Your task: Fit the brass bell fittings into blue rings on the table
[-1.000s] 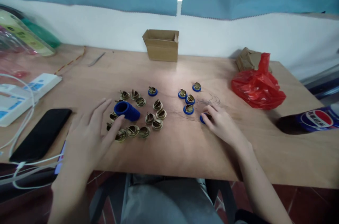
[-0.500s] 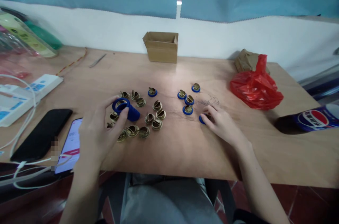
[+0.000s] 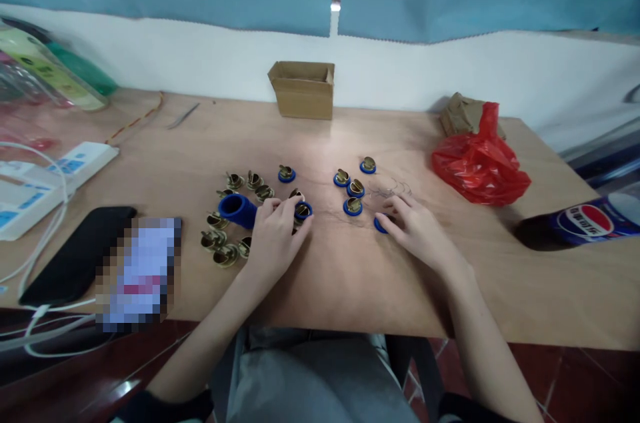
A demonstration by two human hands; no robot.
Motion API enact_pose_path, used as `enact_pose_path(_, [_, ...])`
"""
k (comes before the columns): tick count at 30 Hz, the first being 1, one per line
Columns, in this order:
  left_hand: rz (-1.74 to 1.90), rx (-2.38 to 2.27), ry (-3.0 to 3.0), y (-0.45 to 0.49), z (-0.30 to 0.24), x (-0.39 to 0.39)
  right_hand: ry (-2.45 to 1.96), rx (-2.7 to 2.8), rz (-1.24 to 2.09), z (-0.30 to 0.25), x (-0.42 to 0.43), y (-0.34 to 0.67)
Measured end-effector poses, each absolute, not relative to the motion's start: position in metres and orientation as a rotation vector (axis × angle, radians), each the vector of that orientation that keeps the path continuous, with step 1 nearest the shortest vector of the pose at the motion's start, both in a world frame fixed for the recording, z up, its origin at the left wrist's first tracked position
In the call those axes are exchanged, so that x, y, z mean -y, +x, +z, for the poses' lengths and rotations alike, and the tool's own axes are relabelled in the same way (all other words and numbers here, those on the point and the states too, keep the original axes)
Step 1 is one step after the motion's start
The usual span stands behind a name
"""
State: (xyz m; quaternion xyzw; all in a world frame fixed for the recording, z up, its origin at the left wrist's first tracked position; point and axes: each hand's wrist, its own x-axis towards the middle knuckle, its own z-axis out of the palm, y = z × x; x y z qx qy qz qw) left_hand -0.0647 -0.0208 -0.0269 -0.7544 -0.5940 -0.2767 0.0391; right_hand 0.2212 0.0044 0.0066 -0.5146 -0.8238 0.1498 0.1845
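Observation:
My left hand (image 3: 275, 233) pinches a blue ring (image 3: 310, 211) between thumb and fingers, over one of the round brass-coloured fittings; whether the ring is seated on it I cannot tell. Left of that hand stands a stack of blue rings (image 3: 234, 204). Around it lie several bare fittings (image 3: 226, 255), each with a raised tab, some partly hidden by the hand. My right hand (image 3: 413, 226) has its thumb and fingers closed on a blue-ringed fitting (image 3: 381, 224), mostly covered. Between the hands and farther back sit several fittings in blue rings (image 3: 353, 208), plus one ringed fitting (image 3: 286, 173) nearer the bare ones.
Thin curved wires (image 3: 395, 188) lie beyond my right hand. A cardboard box (image 3: 304, 99) stands at the back. To the right are a red plastic bag (image 3: 480, 169) and a cola bottle (image 3: 580, 221). A dark phone (image 3: 77, 253), a lit phone (image 3: 143, 269) and a power strip (image 3: 85, 163) occupy the left.
My left hand has moved right from the ring stack, carrying one blue ring to a fitting. The stack now stands released. My right hand has stayed at its ringed fitting.

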Motion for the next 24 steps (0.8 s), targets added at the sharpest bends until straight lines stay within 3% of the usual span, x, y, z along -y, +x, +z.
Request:
enact_pose_path(13, [-0.824, 1.766, -2.296, -0.063, -0.021, 0.013, -1.395, 2.287, 0.311, 0.012, -0.002, 0.217])
enact_pose_path(18, [-1.026, 1.547, -2.320, -0.049, -0.010, 0.013, -1.183, 2.167, 0.220, 0.012, 0.008, 0.200])
enact_pose_path(24, [-1.346, 1.241, -2.426, -0.028, -0.011, 0.023, -1.277, 1.851, 0.830, 0.000, 0.026, 0.165])
